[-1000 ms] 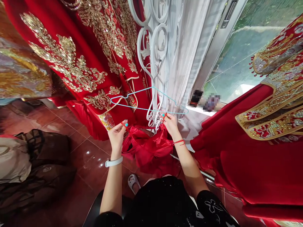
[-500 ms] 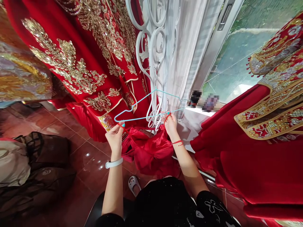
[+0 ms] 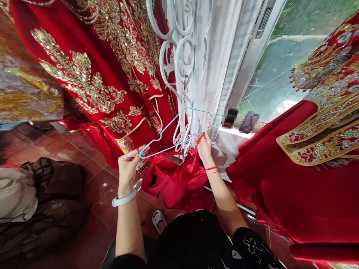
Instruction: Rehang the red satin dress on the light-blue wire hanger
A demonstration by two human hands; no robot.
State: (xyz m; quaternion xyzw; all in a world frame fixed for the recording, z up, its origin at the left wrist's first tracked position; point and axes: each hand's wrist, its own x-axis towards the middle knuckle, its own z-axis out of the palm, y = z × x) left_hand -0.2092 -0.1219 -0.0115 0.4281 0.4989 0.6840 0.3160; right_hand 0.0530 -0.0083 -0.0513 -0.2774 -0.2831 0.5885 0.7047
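Note:
A light-blue wire hanger [image 3: 175,147] hangs by its hook from the white scrollwork stand, its left corner tipped down toward me. My left hand [image 3: 129,164] is closed at that corner, pinching a thin red strap beside the wire. My right hand [image 3: 204,147] pinches another red strap just below the hanger's lower bar, toward its right side. From the straps a shiny red satin dress [image 3: 179,179] hangs loosely between my forearms, over the floor. Where the left strap runs behind the fingers is partly hidden.
White scrollwork metal [image 3: 185,56] stands ahead, beside a white curtain [image 3: 215,48] and a glass door [image 3: 280,71]. Red gold-embroidered garments [image 3: 92,74] hang at left; a beaded red one [image 3: 316,149] hangs at right. Dark bags [image 3: 56,201] lie on the tiled floor at left.
My left hand has moved left and slightly down, bringing its strap to the hanger's left corner. That corner has dipped. My right hand has barely shifted and still pinches its strap.

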